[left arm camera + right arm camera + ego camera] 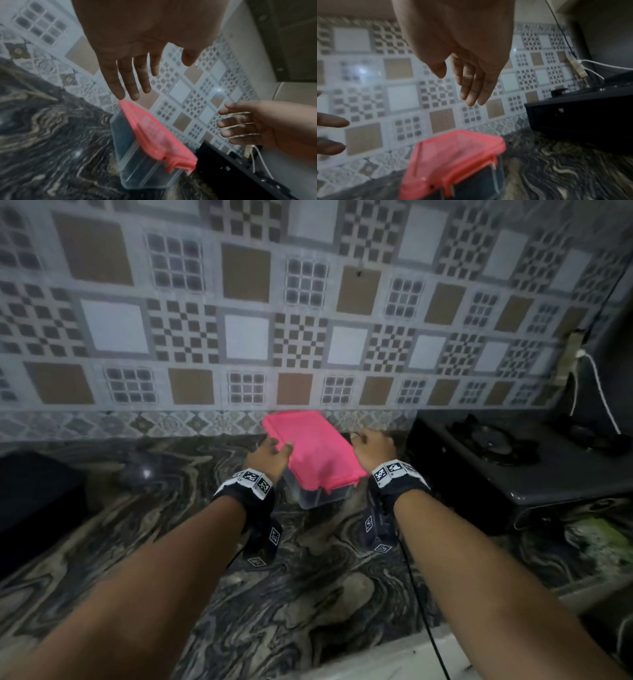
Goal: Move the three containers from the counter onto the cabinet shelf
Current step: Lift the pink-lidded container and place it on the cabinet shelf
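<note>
Tiled wall (239, 313): patchwork of white, tan and checkered squares, filling the upper half of the head view; a lace-pattern border strip runs along its foot.

Counter (308, 594): dark swirled marble, lower half of the head view, blurred in both wrist views.

Gas stove (496, 460): black, at the right edge of the head view, burners visible only there. The right wrist view shows just its side panel at right centre. A white cable (597, 385) hangs above it at the upper right.

Container (317, 460): clear rectangular box with a pink lid, centre of the head view, standing on the counter close to the wall's foot and just left of the stove. The head view shows the lid's flat top. The left wrist view alone shows a long clear side wall with its ribs; both wrist views show a pink clasp folded down over one short end. Contents cannot be made out.

Left hand (270, 455): at the lid's left edge, fingers straight and spread, holding nothing; whether a fingertip touches the lid's corner cannot be told.

Right hand (371, 445): at the lid's right edge, fingers extended and loosely together, holding nothing. The hands sit apart, the container between them.
</note>
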